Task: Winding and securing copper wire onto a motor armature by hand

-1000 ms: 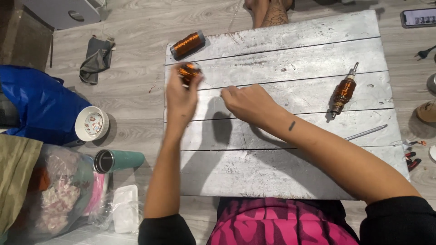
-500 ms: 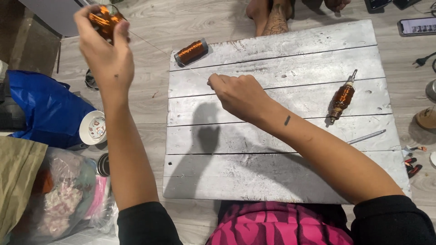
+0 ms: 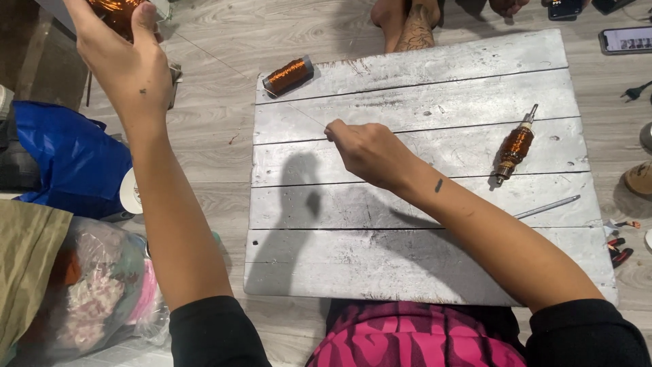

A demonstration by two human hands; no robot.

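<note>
My left hand [image 3: 125,61] is raised high at the upper left and grips a spool of copper wire [image 3: 115,9], partly cut off by the frame's top edge. My right hand [image 3: 370,153] rests over the grey wooden board [image 3: 421,258] with its fingers pinched on a thin wire that runs up toward the left. A second copper wire spool [image 3: 288,75] lies at the board's upper left corner. A copper-wound motor armature [image 3: 515,146] lies on the board to the right of my right hand.
A thin metal rod [image 3: 547,206] lies on the board's right side. Red-handled pliers [image 3: 617,250] sit off its right edge. A blue bag [image 3: 64,160] and a clear bag of stuff [image 3: 102,299] are on the floor at left. Someone's feet [image 3: 411,20] and phones [image 3: 625,39] lie beyond the board.
My left hand lifted the spool from the board's left edge up and out to the upper left, drawing wire out. My right hand stayed over the board, pinching the wire.
</note>
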